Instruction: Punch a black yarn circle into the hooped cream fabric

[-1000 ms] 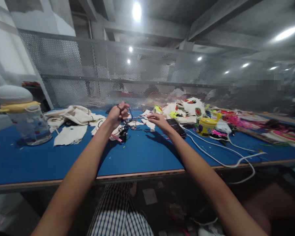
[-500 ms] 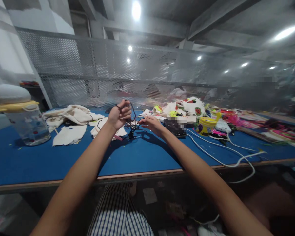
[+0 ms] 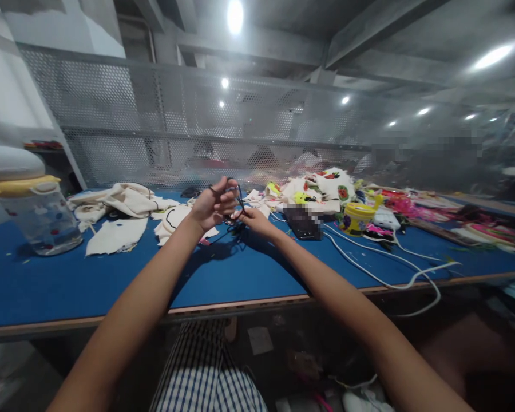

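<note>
My left hand (image 3: 212,207) is raised over the blue table (image 3: 111,286) and closed around a tangle of thin black cord (image 3: 237,201). My right hand (image 3: 252,220) is right beside it, its fingers pinching the same cord where it hangs down toward the table. Both forearms reach out from the near edge. Cream cloth pieces (image 3: 115,236) lie just left of the hands. A dark flat device (image 3: 302,224), partly blurred, lies just to the right of my right hand.
A clear jar with a yellow lid (image 3: 34,214) stands at the left. A yellow tub (image 3: 355,218) and a heap of printed fabric (image 3: 326,187) sit at the right. A white cable (image 3: 395,269) runs over the table's right edge. Perforated metal mesh (image 3: 175,137) closes the back.
My right hand has moved left from beside the dark device to meet my left hand and take the cord. My left hand has risen slightly with the cord bundle.
</note>
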Demonstrator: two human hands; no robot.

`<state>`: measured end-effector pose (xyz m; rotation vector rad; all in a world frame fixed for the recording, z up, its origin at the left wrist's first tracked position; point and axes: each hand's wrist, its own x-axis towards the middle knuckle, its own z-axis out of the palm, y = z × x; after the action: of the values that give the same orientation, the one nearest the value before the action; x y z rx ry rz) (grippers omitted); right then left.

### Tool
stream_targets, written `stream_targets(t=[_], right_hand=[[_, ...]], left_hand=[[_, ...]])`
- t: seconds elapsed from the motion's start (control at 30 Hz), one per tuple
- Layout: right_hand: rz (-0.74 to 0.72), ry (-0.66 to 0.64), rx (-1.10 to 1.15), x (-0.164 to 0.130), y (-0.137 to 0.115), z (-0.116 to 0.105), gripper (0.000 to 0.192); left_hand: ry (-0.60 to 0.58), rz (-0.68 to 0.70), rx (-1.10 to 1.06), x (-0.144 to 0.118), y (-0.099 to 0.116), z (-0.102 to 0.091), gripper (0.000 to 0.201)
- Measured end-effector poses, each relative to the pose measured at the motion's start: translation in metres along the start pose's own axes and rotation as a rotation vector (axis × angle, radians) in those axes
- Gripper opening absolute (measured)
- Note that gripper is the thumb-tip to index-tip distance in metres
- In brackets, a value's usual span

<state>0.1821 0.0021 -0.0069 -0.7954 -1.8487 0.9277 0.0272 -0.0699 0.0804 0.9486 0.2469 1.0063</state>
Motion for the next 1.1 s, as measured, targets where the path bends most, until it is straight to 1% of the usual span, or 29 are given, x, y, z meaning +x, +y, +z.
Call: stream_targets(t=[0.03, 0.07, 0.1, 0.17, 0.2, 0.27, 0.3, 0.37, 0.43, 0.47, 0.5, 0.57, 0.67, 0.73, 0.8, 0.9, 0.93, 1.03, 1.1], right_hand=[[0.032, 0.068, -0.027, 0.000, 0.000, -0.011, 0.017], [0.077, 0.109, -0.024, -0.001, 0.000, -0.021, 0.017], [0.124, 0.119, 0.011, -0.002, -0.002, -0.032, 0.017], [0.181, 0.076, 0.141, -0.007, -0.008, -0.050, 0.021], [0.177, 0.049, 0.205, -0.010, -0.011, -0.057, 0.024], [0.143, 0.016, 0.302, -0.015, -0.017, -0.068, 0.028], [0.130, 0.016, 0.341, -0.016, -0.019, -0.072, 0.029], [0.137, 0.036, 0.414, -0.018, -0.022, -0.078, 0.029], [0.158, 0.089, 0.476, -0.017, -0.021, -0.083, 0.028], [0.166, 0.129, 0.498, -0.017, -0.021, -0.085, 0.026], [0.170, 0.177, 0.511, -0.016, -0.019, -0.087, 0.022], [0.173, 0.283, 0.526, -0.015, -0.017, -0.092, 0.014], [0.193, 0.401, 0.515, -0.014, -0.014, -0.095, 0.010], [0.216, 0.421, 0.471, -0.013, -0.014, -0.093, 0.009], [0.248, 0.379, 0.425, -0.013, -0.016, -0.087, 0.008], [0.290, 0.238, 0.394, -0.016, -0.022, -0.072, 0.010], [0.291, 0.188, 0.384, -0.017, -0.024, -0.067, 0.012], [0.268, 0.050, 0.346, -0.020, -0.029, -0.051, 0.023], [0.251, -0.009, 0.335, -0.021, -0.031, -0.043, 0.031]], left_hand=[[0.019, 0.053, -0.027, 0.000, 0.003, -0.003, 0.049], [0.044, 0.110, -0.056, 0.000, 0.005, -0.006, 0.047], [0.075, 0.163, -0.081, 0.000, 0.007, -0.009, 0.044], [0.142, 0.234, -0.108, 0.002, 0.010, -0.016, 0.041], [0.173, 0.250, -0.108, 0.003, 0.011, -0.019, 0.041], [0.235, 0.242, -0.068, 0.005, 0.013, -0.025, 0.042], [0.274, 0.215, -0.027, 0.006, 0.014, -0.027, 0.042], [0.365, 0.114, 0.080, 0.008, 0.015, -0.031, 0.041], [0.465, 0.018, 0.184, 0.010, 0.015, -0.034, 0.038], [0.515, 0.003, 0.221, 0.010, 0.014, -0.035, 0.036], [0.558, 0.009, 0.242, 0.010, 0.014, -0.036, 0.034], [0.609, 0.063, 0.229, 0.010, 0.013, -0.038, 0.031], [0.618, 0.140, 0.106, 0.010, 0.012, -0.040, 0.032], [0.629, 0.200, 0.053, 0.012, 0.010, -0.041, 0.032], [0.632, 0.263, 0.084, 0.016, 0.005, -0.040, 0.026], [0.582, 0.285, 0.282, 0.023, -0.009, -0.038, 0.007], [0.547, 0.263, 0.370, 0.024, -0.016, -0.037, 0.011], [0.370, 0.197, 0.609, 0.027, -0.036, -0.036, 0.040], [0.267, 0.168, 0.742, 0.027, -0.046, -0.038, 0.051]])
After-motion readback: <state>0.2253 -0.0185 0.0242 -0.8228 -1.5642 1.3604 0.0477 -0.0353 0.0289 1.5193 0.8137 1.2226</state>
